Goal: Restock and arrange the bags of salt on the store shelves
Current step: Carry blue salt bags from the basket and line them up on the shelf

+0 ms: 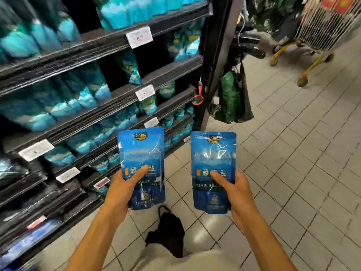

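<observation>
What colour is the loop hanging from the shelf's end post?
Red, seen in the head view, the only view.

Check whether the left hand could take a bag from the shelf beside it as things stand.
Probably not: the left hand already grips a blue salt bag, thumb across its front. The shelf itself looks unobstructed.

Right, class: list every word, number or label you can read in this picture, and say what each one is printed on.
"藏" and "盐", with a thumb hiding the character between: left bag, held by the left hand.
"藏" and "盐", middle character likewise hidden: right bag, held by the right hand.
"3": middle shelf tag.
Upper shelf tag: blurred.
Small print on both bags, other tags: unreadable.
</observation>
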